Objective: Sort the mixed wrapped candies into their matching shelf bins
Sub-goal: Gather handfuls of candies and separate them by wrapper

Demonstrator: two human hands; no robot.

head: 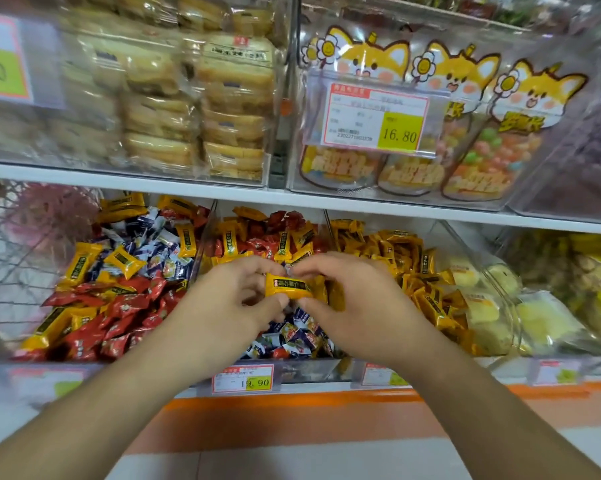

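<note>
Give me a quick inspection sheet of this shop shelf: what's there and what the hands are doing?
Surface: white shelf with clear bins above an orange strip.
Job's things: yellow candy held over the middle bin, which mixes yellow, red and blue-white sweets; left bin also mixed; right bin mostly yellow.
Clutter: price tag reading 19.90; pale yellow packets further right.
Hands: left hand and right hand both pinch the candy with curled fingers.
Cables: nothing seen.
Surroundings: upper shelf with bread packs and fox-print bags.
</note>
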